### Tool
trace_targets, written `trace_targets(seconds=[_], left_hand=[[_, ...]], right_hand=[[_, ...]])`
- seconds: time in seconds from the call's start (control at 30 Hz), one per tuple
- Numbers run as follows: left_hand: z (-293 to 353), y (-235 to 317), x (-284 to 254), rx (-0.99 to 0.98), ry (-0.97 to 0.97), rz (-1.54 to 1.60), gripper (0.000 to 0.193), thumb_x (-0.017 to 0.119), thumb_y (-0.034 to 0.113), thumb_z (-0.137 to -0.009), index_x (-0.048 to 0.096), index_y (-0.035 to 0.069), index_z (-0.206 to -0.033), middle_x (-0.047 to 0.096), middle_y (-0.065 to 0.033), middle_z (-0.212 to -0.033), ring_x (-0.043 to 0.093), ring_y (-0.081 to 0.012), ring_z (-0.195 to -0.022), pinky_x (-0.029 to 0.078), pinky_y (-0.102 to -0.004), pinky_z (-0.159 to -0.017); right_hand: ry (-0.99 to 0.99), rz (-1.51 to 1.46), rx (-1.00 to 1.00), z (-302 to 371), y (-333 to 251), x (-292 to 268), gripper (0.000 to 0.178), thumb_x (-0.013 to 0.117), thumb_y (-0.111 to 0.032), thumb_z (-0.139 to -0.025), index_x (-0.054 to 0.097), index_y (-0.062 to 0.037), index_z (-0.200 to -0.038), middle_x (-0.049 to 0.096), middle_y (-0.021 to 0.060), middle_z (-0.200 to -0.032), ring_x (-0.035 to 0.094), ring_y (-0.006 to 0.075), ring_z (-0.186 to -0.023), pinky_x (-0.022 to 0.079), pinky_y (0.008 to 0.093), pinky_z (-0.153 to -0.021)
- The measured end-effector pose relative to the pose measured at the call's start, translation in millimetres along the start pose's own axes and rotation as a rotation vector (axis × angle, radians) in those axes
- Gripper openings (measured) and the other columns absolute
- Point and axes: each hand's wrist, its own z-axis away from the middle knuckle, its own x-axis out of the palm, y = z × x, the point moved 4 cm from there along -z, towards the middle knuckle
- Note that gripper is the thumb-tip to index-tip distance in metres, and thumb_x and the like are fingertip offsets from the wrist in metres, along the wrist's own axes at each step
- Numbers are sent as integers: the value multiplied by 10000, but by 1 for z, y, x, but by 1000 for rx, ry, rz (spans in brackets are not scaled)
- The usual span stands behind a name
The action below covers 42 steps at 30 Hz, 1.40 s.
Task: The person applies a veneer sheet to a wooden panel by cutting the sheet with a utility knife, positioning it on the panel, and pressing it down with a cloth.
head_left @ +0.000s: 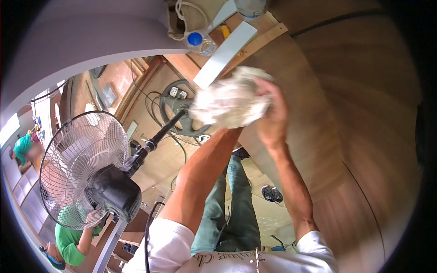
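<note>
A crumpled off-white cloth, smeared by motion, is up in front of me. At its right side my right hand is closed on the edge, thumb and fingers bent around the fabric. My left forearm reaches up to the cloth's underside. The cloth covers my left hand, so its fingers do not show. Just beyond the cloth, a pale flat strip lies aslant on a wooden surface. Beside it stands a clear bottle with a blue cap.
A pedestal fan stands close on my left, its base among cables. A canvas bag, a yellow-handled tool and a clear container sit at the far end. Large brown panels fill the right. People in green are at far left.
</note>
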Motion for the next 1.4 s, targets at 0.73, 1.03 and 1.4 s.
trace_targets(seconds=[0.73, 1.03, 1.4], left_hand=[[-14, 16, -4, -32, -42, -39, 986, 874, 142, -654, 334, 122, -1478, 275, -127, -1509, 227, -412, -1431, 423, -714, -992], [-14, 13, -4, -63, -101, -56, 1038, 881, 152, -644, 301, 155, -1505, 241, -135, -1545, 212, -417, -1450, 408, -703, -1021], [-16, 10, -7, -72, -113, -81, 1017, 877, 185, -660, 306, 139, -1500, 248, -140, -1544, 211, -416, -1456, 423, -691, -1009]], right_hand=[[-250, 1059, -263, 20, 194, -90, 593, 705, -242, -842, 500, -132, -1387, 486, 62, -1379, 447, 289, -1229, 358, 513, -1002], [-13, 1043, 44, -107, 202, -46, 560, 595, -265, -924, 466, -4, -1403, 515, 176, -1290, 485, 355, -1166, 407, 485, -959], [-85, 1104, 126, -134, 207, -50, 496, 510, -155, -942, 453, 4, -1409, 512, 188, -1264, 529, 343, -1103, 448, 455, -937]])
